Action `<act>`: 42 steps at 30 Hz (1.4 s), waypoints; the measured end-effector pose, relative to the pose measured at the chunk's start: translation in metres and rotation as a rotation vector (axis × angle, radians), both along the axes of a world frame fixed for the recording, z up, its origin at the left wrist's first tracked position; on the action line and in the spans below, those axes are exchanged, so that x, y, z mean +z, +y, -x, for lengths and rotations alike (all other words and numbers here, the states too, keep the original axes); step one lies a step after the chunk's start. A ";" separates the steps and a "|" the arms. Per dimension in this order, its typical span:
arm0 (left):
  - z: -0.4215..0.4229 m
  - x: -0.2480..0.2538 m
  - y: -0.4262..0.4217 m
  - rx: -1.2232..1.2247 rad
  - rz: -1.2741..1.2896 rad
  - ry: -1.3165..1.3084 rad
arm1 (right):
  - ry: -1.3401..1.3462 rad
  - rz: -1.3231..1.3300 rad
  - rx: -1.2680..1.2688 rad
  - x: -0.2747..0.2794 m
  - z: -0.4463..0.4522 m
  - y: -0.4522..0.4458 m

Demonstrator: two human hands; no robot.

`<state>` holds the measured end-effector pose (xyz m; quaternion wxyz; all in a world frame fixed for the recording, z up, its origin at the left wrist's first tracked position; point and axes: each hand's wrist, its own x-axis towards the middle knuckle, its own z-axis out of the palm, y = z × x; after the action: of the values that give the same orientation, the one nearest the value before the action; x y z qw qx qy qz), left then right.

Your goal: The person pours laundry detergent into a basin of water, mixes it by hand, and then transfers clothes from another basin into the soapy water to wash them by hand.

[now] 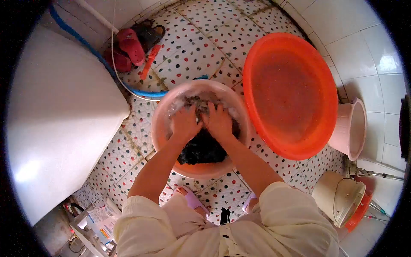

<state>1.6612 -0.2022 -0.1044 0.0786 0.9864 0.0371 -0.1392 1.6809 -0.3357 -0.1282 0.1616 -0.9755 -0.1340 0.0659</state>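
Note:
A pink basin (157, 128) stands on the tiled floor, with sudsy water and dark cloth (203, 147) inside. Both hands are in the basin, side by side over the upper part of the cloth. My left hand (186, 123) lies on the wet cloth, fingers pointing away from me and partly spread. Close to its right, my right hand (217, 122) presses on the cloth too, its fingers also apart. The fingertips of both are partly lost in the foam. Something orange (198, 168) shows at the near side inside the basin.
A large red-orange tub (291, 90) stands to the right, beside a pink bucket (349, 128). A beige bucket (338, 198) is at lower right. Red slippers (131, 46), an orange brush (150, 62) and a blue hose (147, 93) lie at upper left. A white appliance (68, 115) fills the left.

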 end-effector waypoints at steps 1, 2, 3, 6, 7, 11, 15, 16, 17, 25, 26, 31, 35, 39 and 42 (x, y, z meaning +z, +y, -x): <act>-0.007 -0.004 -0.001 0.060 0.056 0.075 | 0.200 -0.070 -0.056 -0.002 -0.010 0.000; -0.014 -0.010 0.000 0.061 0.064 0.084 | 0.399 -0.139 -0.112 0.001 -0.018 0.000; -0.019 -0.015 0.000 0.089 0.089 0.149 | 0.406 -0.131 -0.112 0.004 -0.022 0.001; -0.017 -0.027 0.004 0.165 0.203 0.129 | 0.551 -0.085 -0.167 0.002 -0.025 0.004; -0.015 -0.029 0.005 0.208 0.294 0.037 | 0.575 -0.075 -0.133 -0.010 -0.025 0.003; -0.012 -0.032 0.009 0.121 0.138 -0.223 | 0.481 0.102 0.117 -0.046 -0.022 -0.008; -0.030 -0.061 0.027 0.226 0.449 -0.068 | 0.287 -0.222 -0.215 -0.024 -0.021 0.003; -0.033 -0.063 0.028 0.259 0.400 -0.014 | 0.245 -0.239 -0.210 -0.017 -0.020 0.002; -0.034 -0.059 0.027 0.238 0.398 -0.040 | 0.206 -0.255 -0.200 -0.010 -0.023 0.000; 0.008 0.098 -0.013 0.252 0.454 -0.155 | 0.335 -0.906 -0.224 0.025 -0.005 -0.021; 0.013 0.098 -0.013 0.249 0.454 -0.152 | 0.332 -1.015 -0.221 0.030 -0.004 -0.022; 0.045 0.127 -0.024 -0.093 0.366 -0.481 | 0.720 -1.538 -0.300 0.065 0.004 -0.039; 0.074 0.104 -0.056 -0.393 0.224 -0.428 | 0.593 -1.436 -0.207 0.065 -0.007 -0.044; 0.084 0.080 -0.079 -0.521 0.270 -0.396 | 0.393 -0.361 -0.117 0.077 0.000 -0.046; 0.090 0.083 -0.084 -0.706 0.377 -0.332 | 0.186 -0.101 -0.014 0.071 0.029 -0.046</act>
<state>1.5709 -0.2860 -0.0217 0.2100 0.9160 -0.3419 -0.0016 1.6520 -0.3818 -0.0569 0.2229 -0.9566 -0.1148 0.1482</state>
